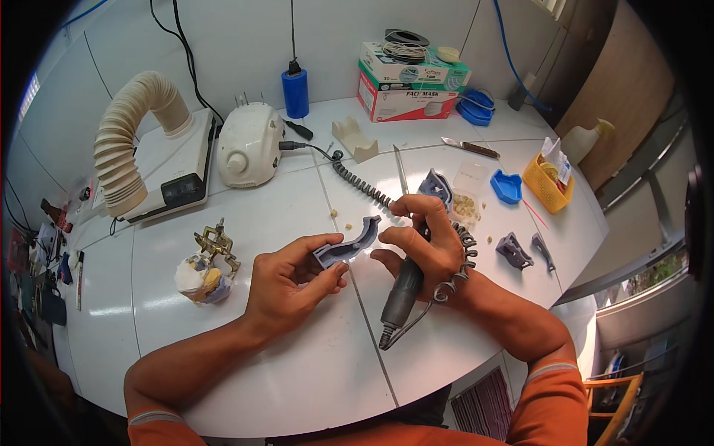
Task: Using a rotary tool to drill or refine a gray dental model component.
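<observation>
My left hand (pixel 286 279) pinches a curved grey dental tray piece (pixel 349 251) between thumb and fingers, with its hollow side showing. Just to its right, my right hand (pixel 431 241) is closed around a dark rotary handpiece (pixel 404 293). The handpiece's rear end slants down toward me, and its working tip is hidden by my fingers. Its coiled cord (pixel 361 181) runs back to a white control unit (pixel 249 145), with more coils around my right wrist. My right fingertips are close to the tray piece; I cannot tell whether they touch it.
Left of my hands stands a brass articulator (pixel 218 247) with a plaster model (pixel 198 278). A dust collector (pixel 165 167) with a ribbed hose is at the back left. Grey printed pieces (pixel 513 251), a blue tray (pixel 506 186), a yellow basket (pixel 548 182) and a knife (pixel 471 147) lie to the right.
</observation>
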Available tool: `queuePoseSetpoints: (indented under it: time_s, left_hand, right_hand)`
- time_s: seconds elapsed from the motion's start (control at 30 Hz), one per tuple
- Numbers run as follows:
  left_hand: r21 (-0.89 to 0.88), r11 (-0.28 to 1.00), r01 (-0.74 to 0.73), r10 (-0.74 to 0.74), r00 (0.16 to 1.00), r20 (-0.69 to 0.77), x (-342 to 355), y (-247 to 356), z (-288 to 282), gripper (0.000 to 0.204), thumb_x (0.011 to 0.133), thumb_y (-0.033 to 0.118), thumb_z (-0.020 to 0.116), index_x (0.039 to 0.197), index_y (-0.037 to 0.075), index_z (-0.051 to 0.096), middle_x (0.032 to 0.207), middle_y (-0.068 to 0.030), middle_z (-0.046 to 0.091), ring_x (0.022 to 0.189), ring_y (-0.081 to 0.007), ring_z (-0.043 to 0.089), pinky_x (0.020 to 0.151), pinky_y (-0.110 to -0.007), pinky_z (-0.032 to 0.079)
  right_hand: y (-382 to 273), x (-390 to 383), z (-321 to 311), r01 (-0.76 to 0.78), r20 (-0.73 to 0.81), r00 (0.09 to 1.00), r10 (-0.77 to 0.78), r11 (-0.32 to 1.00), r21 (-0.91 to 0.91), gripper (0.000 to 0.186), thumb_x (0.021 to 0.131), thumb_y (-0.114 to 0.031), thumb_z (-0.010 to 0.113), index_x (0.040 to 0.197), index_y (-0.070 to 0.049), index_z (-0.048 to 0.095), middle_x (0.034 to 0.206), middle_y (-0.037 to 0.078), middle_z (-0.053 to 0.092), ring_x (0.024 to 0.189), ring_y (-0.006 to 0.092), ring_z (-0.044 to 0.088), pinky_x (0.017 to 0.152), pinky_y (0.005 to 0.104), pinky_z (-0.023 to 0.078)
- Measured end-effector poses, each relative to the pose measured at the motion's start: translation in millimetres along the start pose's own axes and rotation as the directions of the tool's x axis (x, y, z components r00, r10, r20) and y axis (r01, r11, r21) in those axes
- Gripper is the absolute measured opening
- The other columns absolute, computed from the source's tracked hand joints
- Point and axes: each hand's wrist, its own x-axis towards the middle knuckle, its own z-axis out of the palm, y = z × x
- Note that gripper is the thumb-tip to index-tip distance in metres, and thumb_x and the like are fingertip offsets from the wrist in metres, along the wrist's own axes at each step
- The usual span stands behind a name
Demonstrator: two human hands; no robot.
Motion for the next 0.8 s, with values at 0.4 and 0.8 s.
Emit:
queuePoseSetpoints:
  time_s: [0.4,0.8]
  left_hand:
    - [-0.034,0.999,-0.014,0.015,0.999,0.049,-1,2,2,0.036,0.101,0.002,0.07,0.137,-0.003,0.066,0.096,-0.0085,0.079,0.085,-0.011,0.076,0.078,-0.024,0.064]
    - [0.043,0.999,-0.024,0.02,0.996,0.086,-3,5,-2,0.035,0.102,0.001,0.07,0.136,-0.004,0.066,0.098,-0.0109,0.078,0.085,-0.0137,0.078,0.076,-0.025,0.065]
  right_hand:
    - [1,-3,7,0.134,-0.008,0.991,-0.134,0.991,0.001,0.042,0.06,-0.005,0.082,0.102,-0.008,0.076,0.119,0.021,0.063,0.1,0.0345,0.069,0.071,0.0393,0.057]
    - [15,2,3,0.175,-0.092,0.979,-0.182,0.981,-0.083,0.033,0.065,-0.016,0.094,0.085,-0.003,0.071,0.107,0.017,0.07,0.089,0.029,0.07,0.069,0.0395,0.053]
